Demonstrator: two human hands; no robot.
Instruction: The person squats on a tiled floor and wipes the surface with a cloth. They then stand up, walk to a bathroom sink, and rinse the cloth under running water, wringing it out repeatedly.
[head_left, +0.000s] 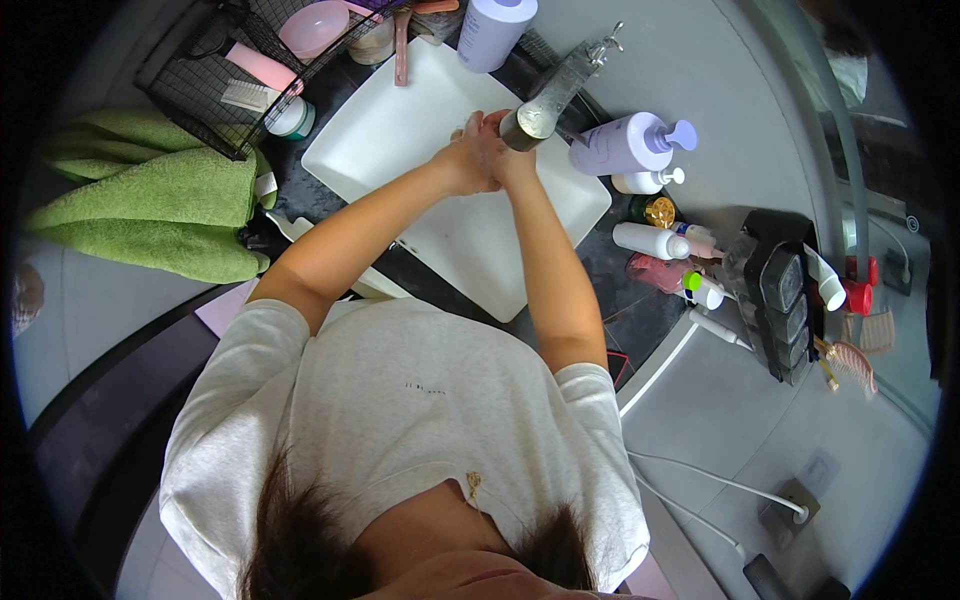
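Over the white washbasin (405, 120), my left hand (469, 161) and my right hand (516, 150) press together just below and beside the faucet (536, 120). Which arm is which I take from the picture's sides, with the body at the bottom. The faucet's end partly covers the fingers on the right. Fingers of both hands overlap, and I see no object between them. Whether water is running cannot be told. A pink handle (401, 52) lies over the basin's far rim.
A wire basket (187, 120) and green towel (165, 202) are at left. Pump bottles (622, 144), a white bottle (649, 240) and a black rack (772, 292) line the right. Another large bottle (495, 34) stands behind the basin. Cables (705, 472) hang at lower right.
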